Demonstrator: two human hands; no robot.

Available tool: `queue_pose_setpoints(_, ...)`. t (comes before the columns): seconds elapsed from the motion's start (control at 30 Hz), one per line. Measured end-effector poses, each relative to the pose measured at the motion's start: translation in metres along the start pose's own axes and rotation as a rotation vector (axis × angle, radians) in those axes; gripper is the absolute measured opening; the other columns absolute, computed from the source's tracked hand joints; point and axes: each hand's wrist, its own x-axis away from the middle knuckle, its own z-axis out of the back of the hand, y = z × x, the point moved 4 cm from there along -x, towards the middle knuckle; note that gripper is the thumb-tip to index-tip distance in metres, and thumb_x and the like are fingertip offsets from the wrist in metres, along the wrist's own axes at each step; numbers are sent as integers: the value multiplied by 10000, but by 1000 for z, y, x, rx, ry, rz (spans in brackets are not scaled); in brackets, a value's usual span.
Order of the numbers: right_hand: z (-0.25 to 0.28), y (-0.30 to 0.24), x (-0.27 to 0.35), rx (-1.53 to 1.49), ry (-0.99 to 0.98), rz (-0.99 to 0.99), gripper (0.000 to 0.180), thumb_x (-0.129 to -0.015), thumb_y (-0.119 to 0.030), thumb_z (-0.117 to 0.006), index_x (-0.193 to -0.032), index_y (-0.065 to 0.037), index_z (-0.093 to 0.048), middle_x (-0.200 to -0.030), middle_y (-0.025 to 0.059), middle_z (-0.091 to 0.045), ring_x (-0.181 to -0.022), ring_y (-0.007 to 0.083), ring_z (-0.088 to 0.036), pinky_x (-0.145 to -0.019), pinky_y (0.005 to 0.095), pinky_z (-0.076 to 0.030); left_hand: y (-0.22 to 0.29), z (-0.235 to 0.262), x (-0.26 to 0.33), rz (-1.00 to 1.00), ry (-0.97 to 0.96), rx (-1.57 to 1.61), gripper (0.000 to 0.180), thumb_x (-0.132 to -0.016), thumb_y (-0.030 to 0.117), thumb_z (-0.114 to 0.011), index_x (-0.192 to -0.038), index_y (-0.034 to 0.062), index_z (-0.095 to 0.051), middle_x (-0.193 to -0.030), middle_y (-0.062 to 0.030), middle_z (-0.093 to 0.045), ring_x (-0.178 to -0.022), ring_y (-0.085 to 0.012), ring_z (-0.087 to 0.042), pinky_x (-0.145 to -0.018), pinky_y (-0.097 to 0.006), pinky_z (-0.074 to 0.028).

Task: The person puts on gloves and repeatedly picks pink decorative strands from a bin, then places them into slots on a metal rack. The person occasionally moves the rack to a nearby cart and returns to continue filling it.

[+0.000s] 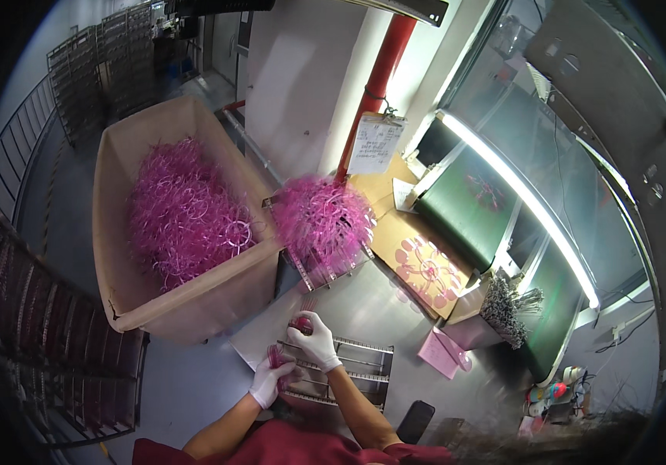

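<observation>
My left hand (270, 381), in a white glove, is closed around a small bunch of pink plastic pieces (276, 356) above the left end of a metal slotted rack (364, 366) lying flat on the steel table. My right hand (314, 338), also gloved, pinches a few pink pieces (300, 322) just beyond the rack's far edge. Both hands sit close together at the rack's left end.
A big beige bin (120, 279) full of pink plastic rings stands at left. A second rack heaped with pink pieces (324, 221) sits beyond the hands. A pink round sprue (428, 269) lies on cardboard, beside a green conveyor (469, 203). Wire racks stand left; a red pipe rises behind.
</observation>
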Motion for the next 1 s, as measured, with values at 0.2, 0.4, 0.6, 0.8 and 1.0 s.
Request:
queue_pose_setpoints(0.2, -5, -8, 6, 135, 15, 85, 424, -884, -183, -825, -1261, -51, -683, -1086, 92, -770, -1017, 176, -729, -931, 347, -592, 5, -7, 5, -32, 22, -94, 152, -1017, 36, -679, -1167, 33, -655, -1042, -89, -714, -941, -255, -750, -849, -405, -646)
queue_pose_setpoints(0.4, 1, -43, 14, 422, -112, 350, 401, -813, -172, -816, -1180, -56, -701, -1048, 132, -724, -993, 297, -719, -906, 400, -589, 1, -7, 3, -4, 82, -77, 142, -1011, 26, -664, -1151, 15, -648, -1017, -101, -722, -866, -207, -722, -751, -330, -580)
queue_pose_setpoints(0.6, 18, -25, 29, 272, -104, 145, 413, -869, -137, -776, -1246, -17, -662, -1095, 98, -758, -1031, 156, -726, -965, 335, -578, 0, -7, 15, 112, 103, -119, 141, -1008, 30, -682, -1142, 12, -643, -954, -104, -746, -871, -202, -748, -755, -294, -580)
queue_pose_setpoints(0.8, -2, -27, 43, 354, 34, 101, 432, -842, -186, -814, -1238, -64, -691, -1141, 91, -765, -1098, 213, -733, -1124, 479, -478, -21, 4, 26, -124, 75, 0, 145, -1035, 36, -662, -1172, -7, -640, -964, -125, -751, -864, -227, -755, -789, -326, -611)
queue_pose_setpoints(1.0, 22, -18, 54, 532, 12, 276, 514, -805, -253, -865, -1283, -127, -723, -1235, 61, -763, -1196, 269, -712, -1264, 682, -223, -17, 7, 26, -89, 74, 104, 159, -1035, 40, -642, -1186, -12, -641, -998, -135, -744, -913, -263, -758, -852, -402, -643)
